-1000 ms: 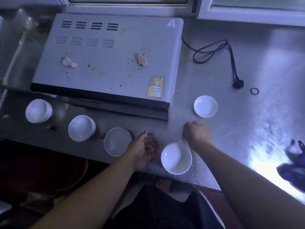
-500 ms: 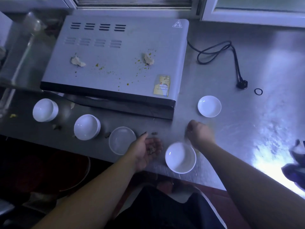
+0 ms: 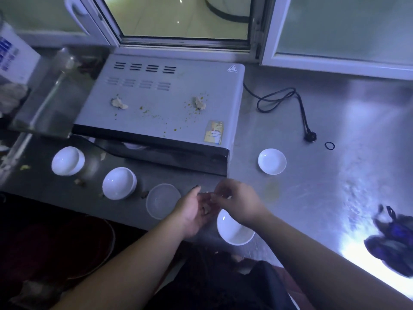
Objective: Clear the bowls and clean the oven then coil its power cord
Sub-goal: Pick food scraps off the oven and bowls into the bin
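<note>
A grey oven (image 3: 161, 104) lies on the steel counter (image 3: 335, 186), with two food lumps (image 3: 119, 103) and crumbs on its top. Its black power cord (image 3: 299, 104) trails loose to the right and ends in a plug (image 3: 310, 137). Two white bowls (image 3: 68, 161) (image 3: 119, 183), a clear bowl (image 3: 163, 201), another white bowl (image 3: 234, 231) and a small white dish (image 3: 272, 161) stand in front. My left hand (image 3: 194, 211) is cupped palm up with dark scraps in it. My right hand (image 3: 239, 202) hovers over that palm, fingertips bunched on a scrap.
A black rubber band (image 3: 329, 145) lies beside the plug. A dark blue cloth (image 3: 393, 242) sits at the counter's right edge. A steel tray (image 3: 51, 97) leans at the oven's left. Small scraps (image 3: 79, 182) dot the counter between the bowls. An open window is behind.
My right hand has lifted off the counter and moved left over my left palm. The left hand stayed cupped by the clear bowl. The camera tilted up.
</note>
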